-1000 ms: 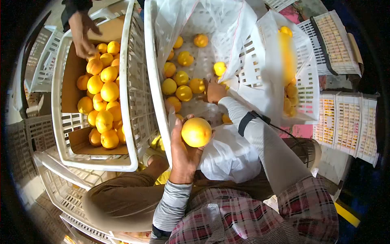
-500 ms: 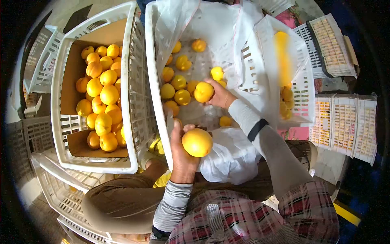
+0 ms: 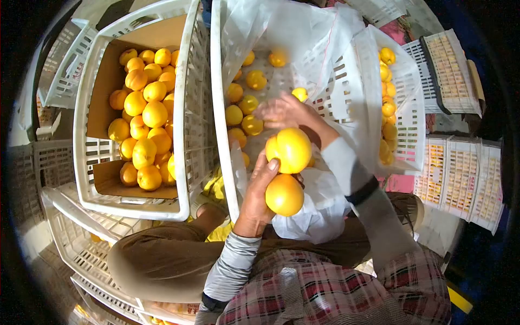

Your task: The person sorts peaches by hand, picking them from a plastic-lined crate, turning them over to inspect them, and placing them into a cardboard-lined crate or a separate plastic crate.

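My left hand point(image 3: 255, 199) holds two yellow peaches together, an upper peach point(image 3: 292, 150) and a lower peach point(image 3: 285, 195), with the thumb across them. Beyond it, my right hand point(image 3: 295, 115) is over the middle white crate point(image 3: 218, 81). Its fingers are blurred but look stretched out, and I see no fruit in them. Several loose peaches lie along the left side of that crate, one of them a peach point(image 3: 252, 125) close to the right fingertips. A thin white liner point(image 3: 300, 214) covers the crate's near end and sides.
To the left stands a white crate point(image 3: 186, 92) lined with cardboard point(image 3: 102, 103), holding several peaches point(image 3: 155, 114). A smaller crate point(image 3: 409, 103) with a row of peaches point(image 3: 388, 108) is at the right. Stacked crates point(image 3: 457, 176) stand farther right.
The peach from my right hand is now in my left hand beside the first one. My right hand has let go and reaches leftward over the crate. The yellow blur at right is gone.
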Action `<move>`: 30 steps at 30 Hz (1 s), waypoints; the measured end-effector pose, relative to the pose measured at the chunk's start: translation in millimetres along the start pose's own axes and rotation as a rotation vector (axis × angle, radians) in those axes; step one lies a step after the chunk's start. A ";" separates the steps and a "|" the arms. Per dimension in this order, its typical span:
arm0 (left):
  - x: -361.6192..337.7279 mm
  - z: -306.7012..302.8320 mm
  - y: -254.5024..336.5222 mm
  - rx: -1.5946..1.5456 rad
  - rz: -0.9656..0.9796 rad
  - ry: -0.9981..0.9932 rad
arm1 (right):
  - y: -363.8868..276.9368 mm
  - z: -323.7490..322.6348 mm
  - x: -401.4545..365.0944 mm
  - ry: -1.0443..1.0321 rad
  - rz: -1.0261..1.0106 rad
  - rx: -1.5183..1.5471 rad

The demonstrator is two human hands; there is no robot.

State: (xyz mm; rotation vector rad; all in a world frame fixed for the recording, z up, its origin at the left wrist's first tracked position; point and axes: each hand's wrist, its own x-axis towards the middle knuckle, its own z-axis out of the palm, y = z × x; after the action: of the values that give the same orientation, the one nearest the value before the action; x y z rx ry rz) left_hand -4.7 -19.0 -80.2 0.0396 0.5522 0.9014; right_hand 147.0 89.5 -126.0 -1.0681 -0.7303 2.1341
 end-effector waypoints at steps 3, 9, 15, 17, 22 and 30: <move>-1.7 -1.2 1.5 0.016 -0.011 -0.111 | 39.7 -74.1 49.4 0.520 -0.053 -1.286; -13.6 6.3 9.1 0.229 -0.154 -0.309 | 99.3 -112.5 83.8 0.225 0.157 -1.900; -12.9 -3.3 0.3 0.197 -0.200 -0.301 | 102.0 -132.9 54.4 0.346 -0.105 -1.057; -10.5 -4.4 -1.0 0.154 -0.164 -0.303 | 69.3 -109.9 28.1 0.315 0.101 0.059; -5.8 -21.0 -10.2 -0.110 -0.131 -0.267 | 13.5 -54.3 13.0 -0.028 0.031 0.552; -8.8 -5.8 32.3 -0.503 0.173 -0.129 | -27.4 35.8 -15.2 0.005 -0.104 0.520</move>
State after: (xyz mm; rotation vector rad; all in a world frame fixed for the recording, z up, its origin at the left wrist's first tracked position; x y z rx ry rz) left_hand -35.4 -6.4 -73.0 -0.3118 0.1920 1.1769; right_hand 132.2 89.0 -80.9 -0.7359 -0.1966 2.0657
